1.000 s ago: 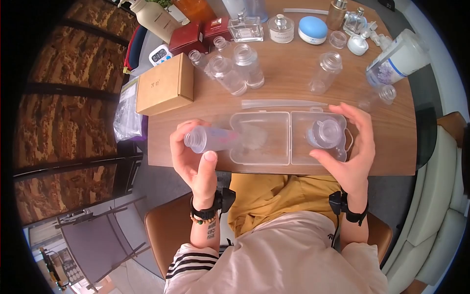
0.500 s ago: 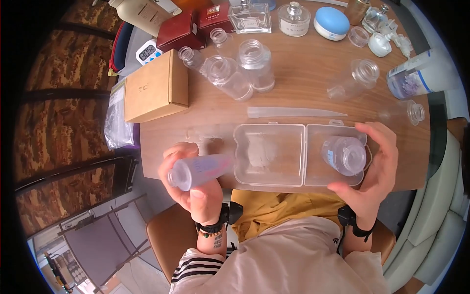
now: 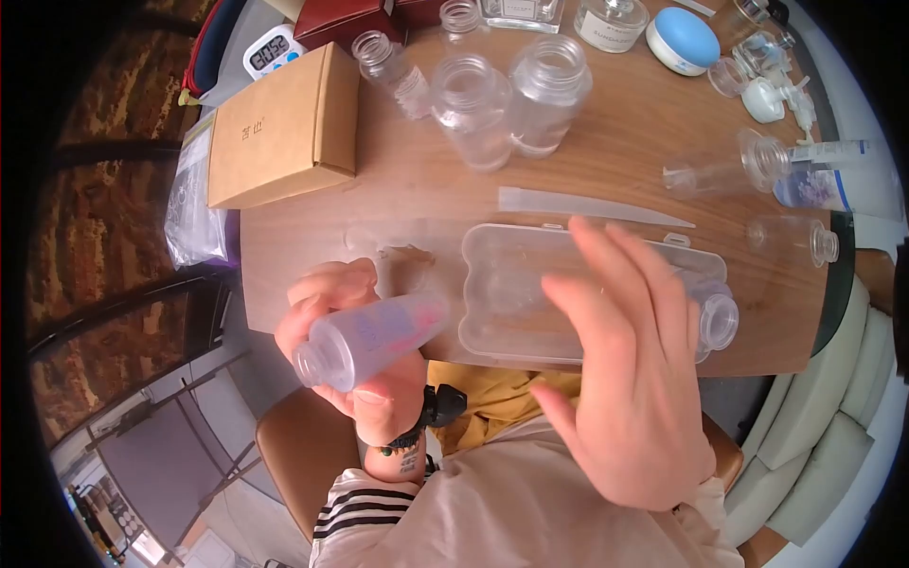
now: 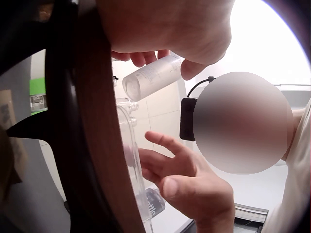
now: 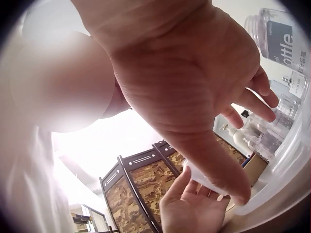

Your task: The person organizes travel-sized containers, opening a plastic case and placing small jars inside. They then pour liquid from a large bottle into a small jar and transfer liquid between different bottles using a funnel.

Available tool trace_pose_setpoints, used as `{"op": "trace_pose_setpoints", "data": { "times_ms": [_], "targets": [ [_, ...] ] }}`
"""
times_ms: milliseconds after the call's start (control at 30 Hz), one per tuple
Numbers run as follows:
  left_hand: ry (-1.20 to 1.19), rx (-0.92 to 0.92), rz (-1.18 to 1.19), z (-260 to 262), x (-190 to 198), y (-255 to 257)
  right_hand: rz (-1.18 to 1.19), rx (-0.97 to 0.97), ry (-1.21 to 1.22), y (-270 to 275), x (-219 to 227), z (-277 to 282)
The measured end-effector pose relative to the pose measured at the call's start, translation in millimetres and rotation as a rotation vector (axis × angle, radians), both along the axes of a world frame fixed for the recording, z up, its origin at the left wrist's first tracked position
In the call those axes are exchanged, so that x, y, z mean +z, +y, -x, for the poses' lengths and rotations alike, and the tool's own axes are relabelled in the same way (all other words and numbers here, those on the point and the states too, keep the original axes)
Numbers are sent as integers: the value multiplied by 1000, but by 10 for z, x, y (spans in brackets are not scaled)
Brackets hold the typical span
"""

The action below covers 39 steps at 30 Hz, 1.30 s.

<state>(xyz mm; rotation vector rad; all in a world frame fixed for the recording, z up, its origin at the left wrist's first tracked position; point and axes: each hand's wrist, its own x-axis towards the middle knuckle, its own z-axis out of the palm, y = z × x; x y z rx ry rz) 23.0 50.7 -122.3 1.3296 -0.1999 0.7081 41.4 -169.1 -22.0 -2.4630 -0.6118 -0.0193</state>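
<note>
My left hand (image 3: 393, 393) grips a frosted, translucent bottle (image 3: 369, 341) with a capless screw neck. The bottle lies tilted across the fingers, its neck toward the lower left. In the left wrist view the bottle's base (image 4: 132, 89) points away from the thumb. My right hand (image 3: 634, 388) has its fingers spread and holds nothing; in the head view it overlaps the clear plastic case (image 3: 511, 275). A clear, capless bottle (image 3: 717, 320) is at the right half of the case, partly hidden behind my fingers. Its dark label shows in the right wrist view (image 5: 281, 41).
Behind the case lies a translucent strip (image 3: 587, 205). Several clear bottles (image 3: 473, 114) stand farther back, near a cardboard box (image 3: 284, 133) and a timer (image 3: 273, 52). To the right are two lying clear bottles (image 3: 724, 168), a blue-lidded jar (image 3: 682, 41) and pump tops (image 3: 772, 99).
My right hand has left the labelled bottle's side and moved left and up in front of the case. My left hand still holds the frosted bottle, now tilted more. The head view has shifted.
</note>
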Motion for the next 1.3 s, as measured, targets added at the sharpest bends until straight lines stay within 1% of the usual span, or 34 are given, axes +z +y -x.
{"op": "trace_pose_setpoints", "data": {
  "times_ms": [67,133,200,300,367,433,533,733,933,1067,1133,1267,1300],
  "targets": [
    [3,9,-10,-9,12,13,43,12,4,35,-6,-79],
    [-21,-31,-63,-22,12,28,87,19,9,49,-8,-138],
    [-21,-37,-57,-15,9,34,139,44,-2,41,-8,-175],
    [-28,-45,-51,-31,13,20,136,66,51,22,15,-201],
    [-22,-41,-45,-14,13,22,140,67,44,27,14,-198],
    [-24,-37,-104,-26,10,53,141,64,32,29,2,-196],
    [-48,-45,-82,-38,12,44,94,54,3,23,-24,-202],
    [-42,-4,-36,-51,45,-37,50,69,36,-1,-27,-216],
    [-17,40,-65,-50,58,-52,34,66,28,8,-45,-206],
    [-16,41,-56,-48,57,-54,-2,79,14,-6,-52,-210],
    [-32,11,-52,-46,53,-41,-10,86,18,-11,-49,-211],
    [-9,47,-40,-39,50,-45,-62,86,25,-7,-73,-206],
    [-22,20,-43,-39,43,-24,-77,84,26,-4,-81,-204]
  ]
}}
